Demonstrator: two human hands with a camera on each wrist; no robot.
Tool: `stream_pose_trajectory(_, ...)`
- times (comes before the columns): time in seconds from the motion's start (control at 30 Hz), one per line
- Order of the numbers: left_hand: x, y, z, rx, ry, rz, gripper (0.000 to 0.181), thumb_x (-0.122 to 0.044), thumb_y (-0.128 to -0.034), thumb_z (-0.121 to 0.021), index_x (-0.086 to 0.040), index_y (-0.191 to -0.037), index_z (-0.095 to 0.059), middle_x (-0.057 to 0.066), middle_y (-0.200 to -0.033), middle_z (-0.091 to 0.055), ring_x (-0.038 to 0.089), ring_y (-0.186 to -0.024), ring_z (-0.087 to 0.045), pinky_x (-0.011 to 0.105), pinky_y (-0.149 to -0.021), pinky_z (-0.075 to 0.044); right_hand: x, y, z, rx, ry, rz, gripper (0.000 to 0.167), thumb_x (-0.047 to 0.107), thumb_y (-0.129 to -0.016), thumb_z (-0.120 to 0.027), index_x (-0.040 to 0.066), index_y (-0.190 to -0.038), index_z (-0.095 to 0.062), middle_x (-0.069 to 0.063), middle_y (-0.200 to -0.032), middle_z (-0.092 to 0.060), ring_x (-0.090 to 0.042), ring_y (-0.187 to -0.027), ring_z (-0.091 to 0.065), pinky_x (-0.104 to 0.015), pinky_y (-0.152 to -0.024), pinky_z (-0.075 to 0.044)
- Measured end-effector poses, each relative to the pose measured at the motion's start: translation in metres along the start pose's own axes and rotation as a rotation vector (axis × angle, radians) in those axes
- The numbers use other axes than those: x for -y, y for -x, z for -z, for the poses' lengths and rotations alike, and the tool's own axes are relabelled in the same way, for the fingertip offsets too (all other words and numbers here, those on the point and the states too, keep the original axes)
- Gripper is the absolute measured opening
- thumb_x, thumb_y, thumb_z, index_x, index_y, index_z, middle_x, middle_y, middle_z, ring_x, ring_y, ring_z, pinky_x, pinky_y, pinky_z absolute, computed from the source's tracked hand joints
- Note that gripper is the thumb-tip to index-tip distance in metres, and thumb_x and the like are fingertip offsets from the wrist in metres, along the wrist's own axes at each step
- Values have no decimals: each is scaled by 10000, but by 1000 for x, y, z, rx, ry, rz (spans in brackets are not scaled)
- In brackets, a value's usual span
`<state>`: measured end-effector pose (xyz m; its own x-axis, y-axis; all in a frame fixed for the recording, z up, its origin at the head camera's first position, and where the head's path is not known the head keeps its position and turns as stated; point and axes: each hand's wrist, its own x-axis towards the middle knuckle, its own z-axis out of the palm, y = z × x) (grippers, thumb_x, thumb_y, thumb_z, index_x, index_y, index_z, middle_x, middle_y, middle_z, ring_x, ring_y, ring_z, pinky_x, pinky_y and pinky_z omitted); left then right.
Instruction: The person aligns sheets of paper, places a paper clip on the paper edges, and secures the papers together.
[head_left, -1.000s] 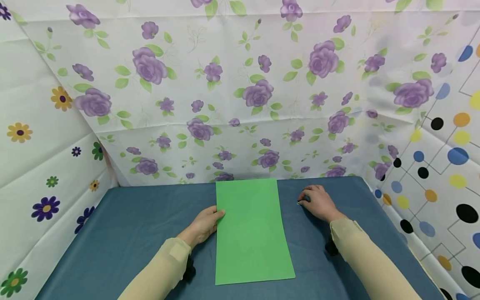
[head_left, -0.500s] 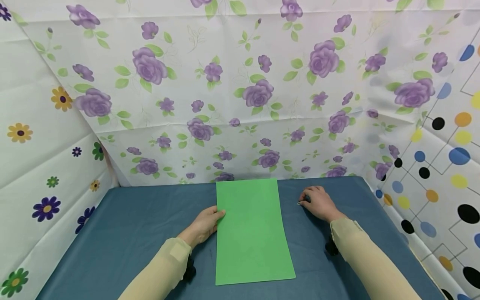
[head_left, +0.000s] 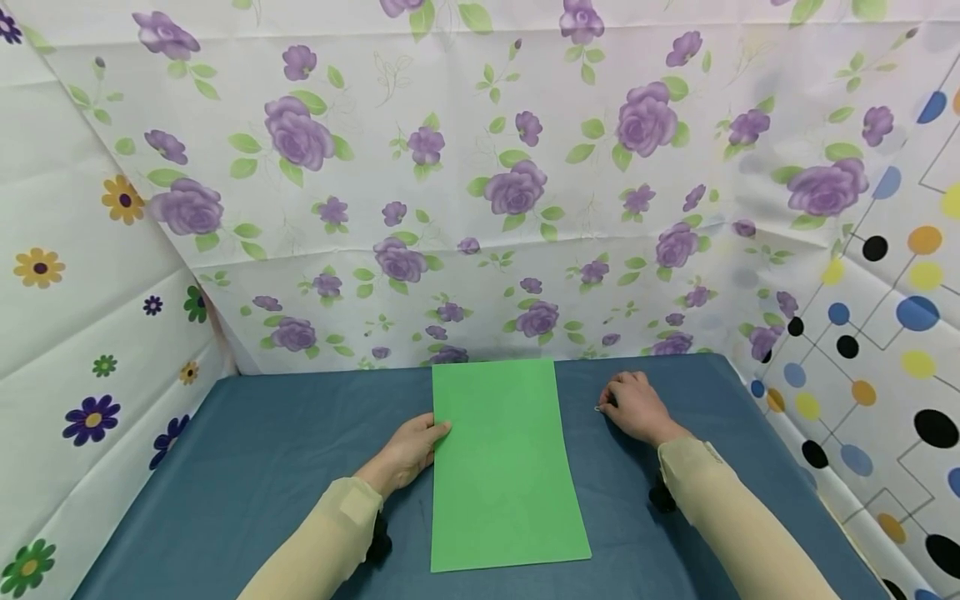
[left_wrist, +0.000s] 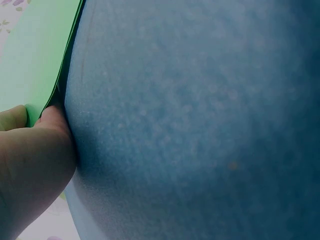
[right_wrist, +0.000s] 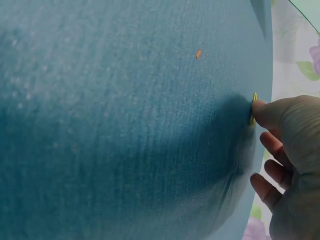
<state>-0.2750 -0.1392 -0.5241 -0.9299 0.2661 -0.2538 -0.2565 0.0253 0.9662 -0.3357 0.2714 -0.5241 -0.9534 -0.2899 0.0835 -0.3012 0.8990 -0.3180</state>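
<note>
Purple roses cover the white backdrop [head_left: 450, 200] behind the green paper sheet [head_left: 506, 475], with a daisy-print cloth [head_left: 60, 350] way off to its left and a dotted cloth [head_left: 877, 333] way off to its right. Desk [head_left: 300, 442] is blue, and the green sheet lies lengthwise on it, one short end toward the person and the other up by the backdrop.

So, the left hand [head_left: 405, 452] has the sheet by its left long edge, thumb on top and fingers tucked under, so pretty much closed up on it. From the left wrist cam that edge bends a bit and looks doubled.

Right hand [head_left: 637, 408] is off to the right of the sheet, near its far half and not touching it. It's pinching a tiny yellow thing, a paper clip [right_wrist: 254, 97] as far as I can make out, with the thumb right against it and the other fingers loosely bent. Also spotted a little orange speck [right_wrist: 198, 53] on the desk, right of the sheet too.
</note>
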Motion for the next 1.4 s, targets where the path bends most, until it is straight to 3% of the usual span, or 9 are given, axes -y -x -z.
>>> stream_pose_trajectory(0.43,-2,0,0,11,1,-9,408,-169,-1115,-476,54,-1456,-484,171,-1264,-648,238,-1042,-693,382,-872,-587,2,-1,6,66,-55,-37,51,165,-1010,-680,144,-966,-691,7,-953,-647,-228,-860,-473,-453,-790,-426)
stream_pose_trajectory(0.67,-2,0,-1,0,1,-2,408,-167,-1115,-476,46,-1463,-485,166,-1264,-654,236,-1044,-693,379,-874,-585,1,3,4,69,-115,-34,72,157,-1025,-656,146,-955,-670,13,-941,-644,-230,-874,-475,-433,-793,-427)
stream_pose_trajectory(0.97,-2,1,-1,-7,2,3,418,-171,-1111,-485,48,-1467,-476,172,-1269,-643,253,-1053,-689,391,-875,-584,-5,10,3,-31,-278,-56,85,183,-1066,-594,120,-1046,-648,-14,-939,-608,-224,-861,-491,-408,-720,-429)
stream_pose_trajectory(1.4,-3,2,0,5,9,-1,411,-165,-1114,-477,55,-1461,-476,174,-1262,-646,241,-1035,-692,385,-866,-585,5,19,14,-79,-434,-69,154,135,-1054,-598,77,-1151,-703,-65,-1116,-649,-214,-947,-613,-396,-770,-534)
